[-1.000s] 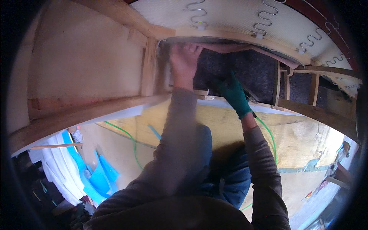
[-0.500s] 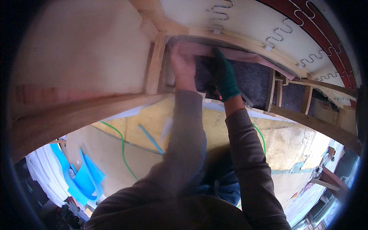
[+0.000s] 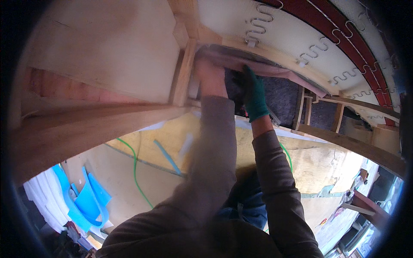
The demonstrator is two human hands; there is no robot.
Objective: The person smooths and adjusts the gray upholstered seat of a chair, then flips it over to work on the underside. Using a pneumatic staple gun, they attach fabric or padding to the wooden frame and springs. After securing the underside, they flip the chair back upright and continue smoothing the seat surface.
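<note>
A strip of pink fabric runs along the inner edge of a wooden furniture frame, beneath a panel with zigzag springs. My bare left hand is up at the strip's left end by the corner post; motion smears its fingers, so its grip is unclear. Just right of it, my right hand wears a green glove with dark fingers. Those fingers stretch up to the strip's lower edge and look apart. Dark grey cloth fills the opening behind the glove.
Zigzag springs cross the pale panel beside dark red webbing. A wooden rail crosses below the opening. On the floor are a green cord, a blue strip, blue sheet pieces and white padding.
My left hand has dropped slightly along the pink strip and is still blurred. The gloved right hand stays beside it, a little lower. The whole view has shifted slightly.
</note>
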